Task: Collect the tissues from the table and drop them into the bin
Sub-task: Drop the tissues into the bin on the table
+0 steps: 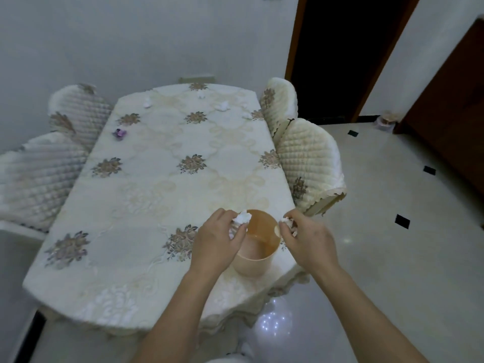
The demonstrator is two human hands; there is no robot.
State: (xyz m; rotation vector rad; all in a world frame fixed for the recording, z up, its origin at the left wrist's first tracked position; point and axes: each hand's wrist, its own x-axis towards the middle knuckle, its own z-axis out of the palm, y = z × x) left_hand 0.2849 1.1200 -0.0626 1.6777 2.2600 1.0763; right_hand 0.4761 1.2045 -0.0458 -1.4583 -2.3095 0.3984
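A small beige bin (pixel 258 260) stands on the near right part of the table (pixel 146 195). My left hand (pixel 217 242) is at the bin's left rim, closed around a crumpled white tissue (pixel 242 218). My right hand (pixel 306 239) is at the bin's right rim, pinching another crumpled tissue (pixel 288 221). Three more white tissues lie at the far end of the table: one at far left (pixel 147 102), one at far middle (pixel 201 95), one at far right (pixel 223 106). The bin's inside looks empty.
A small purple object (pixel 120 133) lies on the table's far left side. Quilted-cover chairs (pixel 309 163) flank the table on both sides. A tiled floor (pixel 392 231) opens to the right, with a dark doorway (pixel 340 56) behind it.
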